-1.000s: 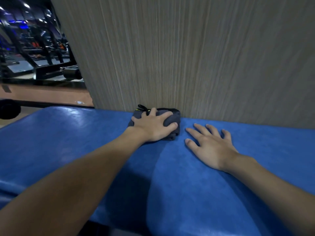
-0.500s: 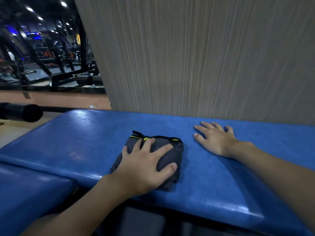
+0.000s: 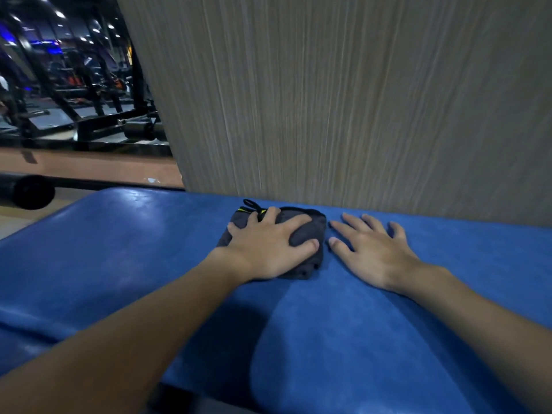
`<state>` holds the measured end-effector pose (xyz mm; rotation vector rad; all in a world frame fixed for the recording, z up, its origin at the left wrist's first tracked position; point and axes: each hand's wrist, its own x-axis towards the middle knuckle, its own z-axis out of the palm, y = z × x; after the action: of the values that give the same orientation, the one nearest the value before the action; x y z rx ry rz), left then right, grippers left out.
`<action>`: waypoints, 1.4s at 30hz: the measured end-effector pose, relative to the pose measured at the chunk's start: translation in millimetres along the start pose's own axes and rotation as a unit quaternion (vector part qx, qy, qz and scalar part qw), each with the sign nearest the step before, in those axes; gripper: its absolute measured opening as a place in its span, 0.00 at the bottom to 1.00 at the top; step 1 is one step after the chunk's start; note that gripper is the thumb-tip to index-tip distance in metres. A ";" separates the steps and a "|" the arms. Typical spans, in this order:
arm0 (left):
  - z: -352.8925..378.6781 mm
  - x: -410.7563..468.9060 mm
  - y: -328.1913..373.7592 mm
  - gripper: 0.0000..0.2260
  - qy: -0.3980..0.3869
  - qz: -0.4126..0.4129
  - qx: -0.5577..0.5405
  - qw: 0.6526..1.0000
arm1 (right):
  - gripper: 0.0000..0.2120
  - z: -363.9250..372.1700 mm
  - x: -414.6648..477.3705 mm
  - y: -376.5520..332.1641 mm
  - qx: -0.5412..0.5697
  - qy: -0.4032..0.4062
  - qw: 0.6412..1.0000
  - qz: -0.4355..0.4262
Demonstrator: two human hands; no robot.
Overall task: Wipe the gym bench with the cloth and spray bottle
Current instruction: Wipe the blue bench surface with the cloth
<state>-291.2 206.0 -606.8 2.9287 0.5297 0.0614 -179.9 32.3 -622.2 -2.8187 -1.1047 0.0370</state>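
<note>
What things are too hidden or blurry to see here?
Head view:
- Spray bottle: not in view at all.
- Cloth: largely covered by the left hand pressing on it, so its full shape is hidden.
- Bench: cut off by the left, right and bottom edges.
- Gym machines: dark and blurred; the wood panel hides anything behind it.

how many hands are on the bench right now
2. The left hand presses on the dark cloth; the right hand lies flat on the blue bench, just right of the cloth.
</note>
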 end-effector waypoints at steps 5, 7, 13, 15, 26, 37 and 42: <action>-9.2 58.3 1.2 0.24 -0.020 -0.020 -0.010 1.000 | 0.29 1.0 -0.8 -0.3 -0.004 -0.005 1.000 0.004; -10.5 66.5 0.2 0.23 -0.019 -0.020 -0.008 1.000 | 0.29 0.2 -1.3 -0.5 0.000 -0.003 1.000 0.006; -5.4 51.1 -4.2 0.27 -0.012 -0.010 0.010 1.000 | 0.28 -2.7 -0.3 0.8 0.021 0.002 1.000 0.013; -5.0 34.8 -4.5 0.26 -0.008 -0.007 0.015 1.000 | 0.28 -2.6 -1.0 1.0 0.027 0.006 0.999 0.016; -5.7 -125.7 -9.2 0.26 -0.003 -0.003 0.014 1.000 | 0.25 -8.7 -13.2 -4.4 0.036 0.029 0.998 0.032; -4.8 -96.0 -21.2 0.24 -0.009 0.003 0.001 1.000 | 0.26 -3.1 -15.8 -35.7 0.018 -0.011 0.999 0.035; -6.2 -12.6 -27.6 0.26 -0.011 -0.016 -0.003 1.000 | 0.28 1.5 -10.8 -35.2 -0.007 0.001 0.999 0.033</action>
<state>-313.0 228.0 -605.5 2.9117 0.5721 0.0278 -211.8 50.7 -619.9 -2.8663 -1.0145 0.0339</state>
